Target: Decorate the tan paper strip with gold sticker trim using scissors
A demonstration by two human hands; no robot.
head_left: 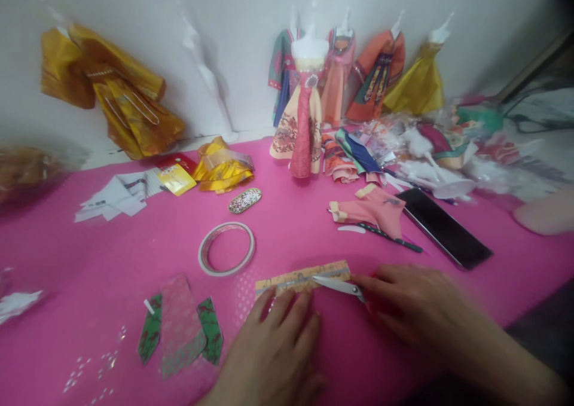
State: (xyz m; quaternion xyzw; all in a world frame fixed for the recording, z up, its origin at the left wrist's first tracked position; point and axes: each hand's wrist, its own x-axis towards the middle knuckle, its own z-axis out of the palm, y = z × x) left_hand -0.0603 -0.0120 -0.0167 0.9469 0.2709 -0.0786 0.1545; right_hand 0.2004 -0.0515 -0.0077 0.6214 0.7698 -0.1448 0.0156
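My right hand is closed round the red handles of a small pair of scissors. The metal blades point left, and their tip lies on a patterned yellowish strip of fabric with a greyish band along its length. My left hand rests with its fingers stretched out, fingertips on the near edge of that strip. Left of this hand lie a pink patterned fabric piece and two green pointed pieces. A roll of tape is on the pink tabletop beyond them.
Dressed doll-sized mannequins line the wall, along with a bare white one. A black phone and a small pink garment are at right. Plastic-wrapped items pile up behind. Folded white paper lies at left.
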